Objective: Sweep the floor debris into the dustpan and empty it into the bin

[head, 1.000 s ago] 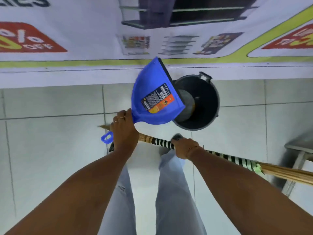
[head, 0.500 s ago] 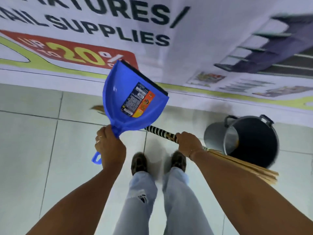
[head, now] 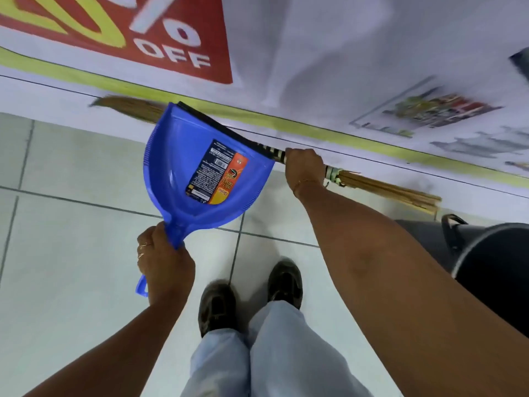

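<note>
My left hand point(head: 163, 265) grips the handle of a blue dustpan point(head: 200, 170), held up off the floor with its labelled underside facing me and its black lip pointing away. My right hand point(head: 303, 167) is closed around the striped handle of a stick broom point(head: 383, 190), which lies level across the view behind the dustpan, straw showing at both ends. The black bin point(head: 486, 265) stands on the floor at the right edge, partly hidden by my right forearm. I see no debris on the tiles.
A printed banner point(head: 177, 44) with red and yellow sale lettering covers the wall ahead, meeting pale floor tiles point(head: 71, 224). My two shoes point(head: 217, 305) and light trouser legs are at the bottom middle.
The view has swung left: the bin has slid from the middle to the right edge. The dustpan, which was over the bin's mouth, is now held well left of it. Both grips are unchanged.
</note>
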Demonstrator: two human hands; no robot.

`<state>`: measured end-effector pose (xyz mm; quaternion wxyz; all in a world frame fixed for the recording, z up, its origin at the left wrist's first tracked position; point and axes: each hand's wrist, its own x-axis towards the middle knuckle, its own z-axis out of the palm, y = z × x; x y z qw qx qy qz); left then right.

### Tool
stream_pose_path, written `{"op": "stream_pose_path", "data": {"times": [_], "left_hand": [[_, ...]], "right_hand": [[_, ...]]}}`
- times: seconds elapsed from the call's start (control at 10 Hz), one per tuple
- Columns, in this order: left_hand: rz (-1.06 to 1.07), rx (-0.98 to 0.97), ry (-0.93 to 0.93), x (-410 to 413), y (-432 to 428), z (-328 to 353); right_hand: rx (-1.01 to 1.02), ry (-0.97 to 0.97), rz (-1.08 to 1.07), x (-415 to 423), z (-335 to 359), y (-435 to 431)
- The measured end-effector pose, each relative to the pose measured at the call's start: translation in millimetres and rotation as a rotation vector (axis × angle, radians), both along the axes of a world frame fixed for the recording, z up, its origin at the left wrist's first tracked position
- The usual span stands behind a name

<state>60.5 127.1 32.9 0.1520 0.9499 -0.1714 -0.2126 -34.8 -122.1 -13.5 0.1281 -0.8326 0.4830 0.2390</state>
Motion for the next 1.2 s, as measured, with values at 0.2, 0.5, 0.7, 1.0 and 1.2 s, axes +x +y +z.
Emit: {"op": "stream_pose_path", "data": {"times": [0.2,0.5,0.7,1.0,1.2], "left_hand": [[-0.034,0.042,0.062,-15.8,-14.1,-42.9],[0.068,0.22,0.315,-59.1,-26.7,-42.1],[0.102,0.083,0.486,-83.8,-51.7,-62.3],[-0.019,0.111,0.69,-59.8,-26.4,-14.2],[-0.309,-0.179,0.173,-18.5,-13.8,152.8]], "right_hand": [[0.07,-0.102,-0.272,-16.0,-26.3,2.9],[0.195,-0.138,-0.594,-85.5,1.0,76.5],[0.218,-0.134,-0.626,-86.2,-14.1,104.3],[0.307,-0.15,-0.561,-59.1,35.8,133.7],[0.254,-0.252,-0.432,-21.9,198.3,129.8]]}}
